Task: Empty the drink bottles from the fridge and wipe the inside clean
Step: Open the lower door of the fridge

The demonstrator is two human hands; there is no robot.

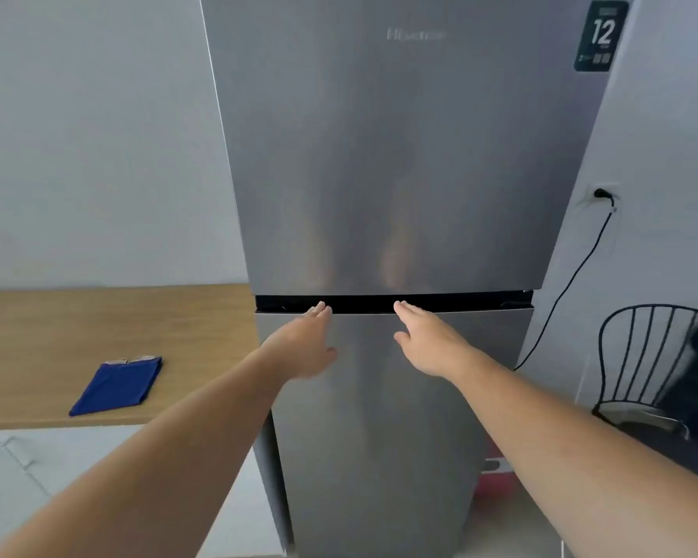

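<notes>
Both hands (367,340) flat on closed fridge (391,175), fingertips at door gap

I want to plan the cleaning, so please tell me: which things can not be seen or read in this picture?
Head view only:
- Inside of the fridge, and any bottles: hidden by its closed doors.
- Fingertips of the left hand and right hand: lost against the dark gap between the doors.
- Brand lettering: blurred.
- Small print on the sticker: too small.
- Chair: cut off by the right edge.
</notes>
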